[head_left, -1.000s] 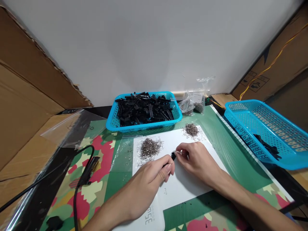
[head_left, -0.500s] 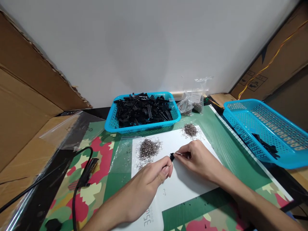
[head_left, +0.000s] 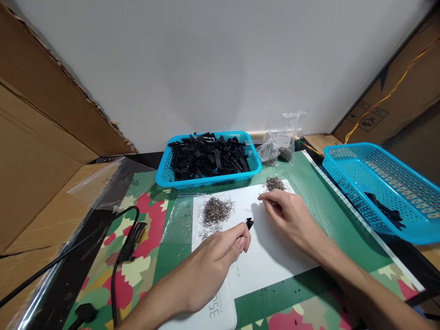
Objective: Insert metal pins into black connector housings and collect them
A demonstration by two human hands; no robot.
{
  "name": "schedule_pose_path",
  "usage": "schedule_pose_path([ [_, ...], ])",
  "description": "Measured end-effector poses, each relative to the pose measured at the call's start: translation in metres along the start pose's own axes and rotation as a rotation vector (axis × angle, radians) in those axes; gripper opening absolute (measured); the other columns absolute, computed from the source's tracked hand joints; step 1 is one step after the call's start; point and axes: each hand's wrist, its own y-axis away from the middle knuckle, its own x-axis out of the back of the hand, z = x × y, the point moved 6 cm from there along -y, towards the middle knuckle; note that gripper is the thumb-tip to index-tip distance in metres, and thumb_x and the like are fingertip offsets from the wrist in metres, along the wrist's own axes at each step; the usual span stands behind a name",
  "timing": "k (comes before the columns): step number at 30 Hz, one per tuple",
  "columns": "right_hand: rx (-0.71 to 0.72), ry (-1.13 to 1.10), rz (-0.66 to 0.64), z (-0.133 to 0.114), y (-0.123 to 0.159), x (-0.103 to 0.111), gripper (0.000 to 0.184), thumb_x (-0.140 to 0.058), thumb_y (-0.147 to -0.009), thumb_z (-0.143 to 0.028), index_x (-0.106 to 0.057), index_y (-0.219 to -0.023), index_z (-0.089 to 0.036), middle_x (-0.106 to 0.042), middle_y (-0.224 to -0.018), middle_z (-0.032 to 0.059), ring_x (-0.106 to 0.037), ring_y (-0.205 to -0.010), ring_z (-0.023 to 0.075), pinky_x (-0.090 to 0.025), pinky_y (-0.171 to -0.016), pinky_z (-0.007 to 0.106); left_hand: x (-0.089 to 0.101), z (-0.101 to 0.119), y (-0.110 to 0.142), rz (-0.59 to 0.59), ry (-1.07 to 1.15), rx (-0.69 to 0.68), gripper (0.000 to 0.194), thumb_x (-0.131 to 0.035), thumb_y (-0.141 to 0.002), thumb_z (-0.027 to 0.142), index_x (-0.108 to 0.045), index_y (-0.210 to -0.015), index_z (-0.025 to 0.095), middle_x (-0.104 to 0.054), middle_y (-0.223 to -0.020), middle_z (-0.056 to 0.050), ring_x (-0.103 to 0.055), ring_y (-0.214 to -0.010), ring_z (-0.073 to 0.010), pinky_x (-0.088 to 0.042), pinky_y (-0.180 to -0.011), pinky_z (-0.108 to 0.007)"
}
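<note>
My left hand (head_left: 225,252) is closed round a small black plastic part (head_left: 249,223), whose notched end sticks out past the fingers over the white paper (head_left: 264,270). My right hand (head_left: 287,213) is up and to the right of it, apart from the part, with fingers pinched on a thin metal tool (head_left: 261,196); most of that tool is hidden in the hand. Just beyond the right fingertips lies a small heap of tiny bent metal pieces (head_left: 275,183). A larger heap of similar metal pieces (head_left: 216,211) lies on the paper beyond my left hand.
A blue basket (head_left: 209,182) full of black plastic parts stands at the back. Another blue basket (head_left: 371,153) on the right holds a few black parts. Clear plastic bags (head_left: 277,146) rest by the wall. A black cable (head_left: 115,275) runs along the left.
My right hand has moved away from the black part, up and right towards the smaller heap. My left hand stays about where it was, still holding the part.
</note>
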Motion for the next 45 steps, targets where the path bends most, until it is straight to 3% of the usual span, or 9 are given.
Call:
schedule_pose_path([
  [2,0.072,-0.04,0.072,-0.003,0.001,0.004,0.028,-0.048,-0.105,-0.018,-0.076,-0.111,-0.017,-0.072,-0.098,0.0085,-0.065,-0.082,0.0199,-0.048,-0.073,0.032,0.0,-0.001,0.0,-0.006,-0.01,0.0,0.046,-0.025,-0.111,0.06,-0.051,-0.097,0.025,-0.057,-0.095,0.0,-0.052,-0.09,-0.0197,-0.036,-0.081,-0.032],
  [5,0.155,-0.057,0.107,-0.01,0.002,0.007,0.026,-0.051,-0.108,-0.022,-0.076,-0.112,-0.019,-0.074,-0.115,0.0111,-0.068,-0.102,0.0239,-0.052,-0.087,0.036,0.0,0.0,0.0,-0.008,-0.016,-0.001,0.046,-0.026,-0.111,0.06,-0.051,-0.096,0.025,-0.057,-0.094,0.001,-0.051,-0.089,-0.0194,-0.036,-0.08,-0.032],
  [7,0.122,-0.11,0.105,-0.011,0.003,0.007,0.024,-0.054,-0.107,-0.024,-0.076,-0.102,-0.019,-0.076,-0.106,0.009,-0.07,-0.093,0.022,-0.054,-0.082,0.034,0.0,0.0,0.0,-0.002,-0.01,0.008,0.045,-0.027,-0.111,0.06,-0.051,-0.095,0.024,-0.057,-0.094,0.001,-0.051,-0.089,-0.0191,-0.037,-0.08,-0.031],
  [10,-0.051,-0.358,0.092,-0.003,0.004,0.002,0.027,-0.059,-0.106,-0.032,-0.074,-0.087,-0.018,-0.076,-0.083,0.0047,-0.071,-0.074,0.0179,-0.056,-0.071,0.03,0.0,0.0,0.0,0.003,-0.003,0.029,0.045,-0.028,-0.111,0.059,-0.052,-0.096,0.024,-0.058,-0.095,0.001,-0.052,-0.09,-0.0188,-0.038,-0.081,-0.03],
  [14,-0.163,-0.603,0.107,0.003,0.006,-0.011,0.033,-0.062,-0.104,-0.04,-0.071,-0.082,-0.017,-0.076,-0.08,0.0055,-0.073,-0.072,0.0181,-0.06,-0.07,0.03,0.001,0.0,0.0,0.013,-0.014,0.038,0.044,-0.03,-0.111,0.059,-0.052,-0.096,0.024,-0.059,-0.096,0.0,-0.051,-0.089,-0.0197,-0.039,-0.082,-0.031],
  [20,-0.098,-0.421,0.134,0.0,0.007,-0.02,0.026,-0.063,-0.103,-0.035,-0.071,-0.084,-0.018,-0.075,-0.077,0.0031,-0.07,-0.066,0.0164,-0.057,-0.066,0.029,-0.002,0.001,-0.002,-0.015,-0.007,0.018,0.043,-0.028,-0.112,0.057,-0.046,-0.091,0.024,-0.052,-0.09,0.003,-0.048,-0.085,-0.018,-0.037,-0.079,-0.03],
  [37,0.007,-0.285,0.25,-0.007,0.012,-0.019,0.02,-0.066,-0.101,-0.024,-0.073,-0.083,-0.018,-0.078,-0.075,0.001,-0.073,-0.062,0.0143,-0.054,-0.06,0.024,-0.002,-0.002,-0.004,-0.003,-0.057,-0.002,0.043,-0.029,-0.112,0.056,-0.049,-0.092,0.024,-0.054,-0.088,0.003,-0.05,-0.084,-0.0177,-0.036,-0.076,-0.029],
  [45,0.041,-0.245,0.277,-0.009,0.013,-0.018,0.023,-0.065,-0.101,-0.021,-0.074,-0.08,-0.017,-0.076,-0.07,0.0,-0.068,-0.054,0.0117,-0.05,-0.055,0.022,0.001,-0.004,-0.003,0.039,-0.059,0.016,0.042,-0.037,-0.109,0.06,-0.061,-0.103,0.025,-0.069,-0.108,-0.002,-0.059,-0.1,-0.0228,-0.044,-0.088,-0.032],
])
